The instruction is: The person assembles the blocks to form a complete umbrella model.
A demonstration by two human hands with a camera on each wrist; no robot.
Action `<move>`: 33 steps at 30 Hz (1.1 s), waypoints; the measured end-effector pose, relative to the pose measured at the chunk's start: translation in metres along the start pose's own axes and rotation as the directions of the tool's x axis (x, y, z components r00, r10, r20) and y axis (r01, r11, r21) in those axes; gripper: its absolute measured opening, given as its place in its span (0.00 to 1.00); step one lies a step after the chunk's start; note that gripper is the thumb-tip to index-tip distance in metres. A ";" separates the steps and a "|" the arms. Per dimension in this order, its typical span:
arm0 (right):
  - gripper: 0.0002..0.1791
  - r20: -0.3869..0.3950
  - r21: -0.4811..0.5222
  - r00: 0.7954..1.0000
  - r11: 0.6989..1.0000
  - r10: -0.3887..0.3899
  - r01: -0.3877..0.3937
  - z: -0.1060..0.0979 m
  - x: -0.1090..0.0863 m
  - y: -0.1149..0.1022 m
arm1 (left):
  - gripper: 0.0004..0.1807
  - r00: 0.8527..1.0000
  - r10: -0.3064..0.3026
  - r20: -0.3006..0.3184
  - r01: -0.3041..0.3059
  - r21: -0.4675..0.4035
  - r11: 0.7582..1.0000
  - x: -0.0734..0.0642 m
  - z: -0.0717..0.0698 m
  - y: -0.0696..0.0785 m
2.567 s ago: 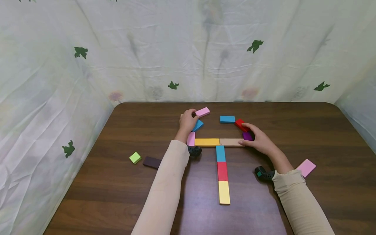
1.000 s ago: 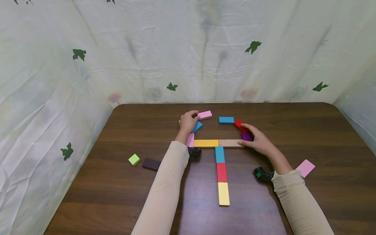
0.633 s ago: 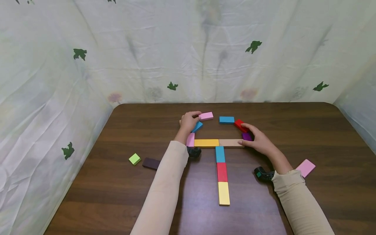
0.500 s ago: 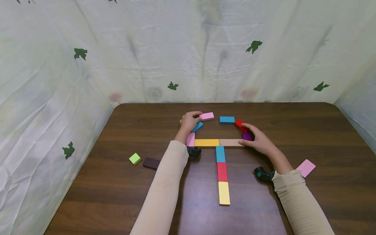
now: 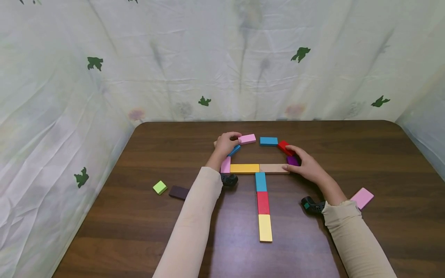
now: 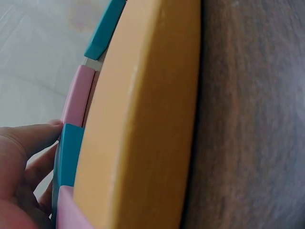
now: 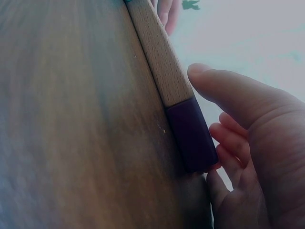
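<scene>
My left hand [image 5: 223,146] pinches the left end of a pink block [image 5: 247,139] at the far side of the ring. Under that hand lie a tilted blue block [image 5: 235,150] and a second pink block [image 5: 225,165]. Fingers of my right hand [image 5: 310,166] rest loosely along the ring's right side, by a red block [image 5: 284,147] and a purple block [image 7: 191,136]; its thumb lies at the end of a bare wood block [image 5: 273,168]. An orange-yellow block [image 6: 138,114] meets the wood one. A blue block [image 5: 269,141] sits right of the pinched pink block, across a small gap.
Below the ring runs a column of blue [image 5: 261,182], red [image 5: 263,203] and pale yellow [image 5: 265,228] blocks. A green block [image 5: 160,187] and a dark block [image 5: 179,192] lie left, partly behind my sleeve. Another pink block [image 5: 362,198] lies right. Patterned cloth [image 5: 222,58] hangs behind the table.
My left hand has slid the far pink block right and slightly toward me, turning it more level and closer to the far blue block. The left blue block has tilted further. My right hand stays put.
</scene>
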State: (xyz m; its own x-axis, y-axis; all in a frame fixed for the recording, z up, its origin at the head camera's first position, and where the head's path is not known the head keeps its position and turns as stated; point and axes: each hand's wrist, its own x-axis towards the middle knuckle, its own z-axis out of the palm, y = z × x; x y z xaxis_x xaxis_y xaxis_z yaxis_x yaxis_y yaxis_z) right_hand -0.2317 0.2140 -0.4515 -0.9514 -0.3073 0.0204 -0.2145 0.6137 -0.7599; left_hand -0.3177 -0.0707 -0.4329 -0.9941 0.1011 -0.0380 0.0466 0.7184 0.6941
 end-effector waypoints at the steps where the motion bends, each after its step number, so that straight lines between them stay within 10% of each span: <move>1: 0.43 0.001 0.000 1.000 1.000 -0.001 0.001 0.000 0.000 0.000 | 0.13 1.000 0.004 0.002 -0.004 -0.001 1.000 0.000 0.000 0.000; 33: 0.43 0.001 0.001 1.000 1.000 -0.010 0.010 0.000 -0.001 0.000 | 0.13 0.998 0.035 0.061 -0.033 -0.031 0.999 -0.003 -0.002 -0.002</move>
State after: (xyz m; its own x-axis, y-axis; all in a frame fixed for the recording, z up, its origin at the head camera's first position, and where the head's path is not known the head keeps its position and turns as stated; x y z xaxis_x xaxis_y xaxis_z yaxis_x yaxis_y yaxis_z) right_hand -0.2312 0.2141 -0.4512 -0.9490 -0.3142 0.0273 -0.2238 0.6097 -0.7604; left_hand -0.3148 -0.0738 -0.4332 -0.9842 0.1677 -0.0572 0.0765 0.6932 0.7167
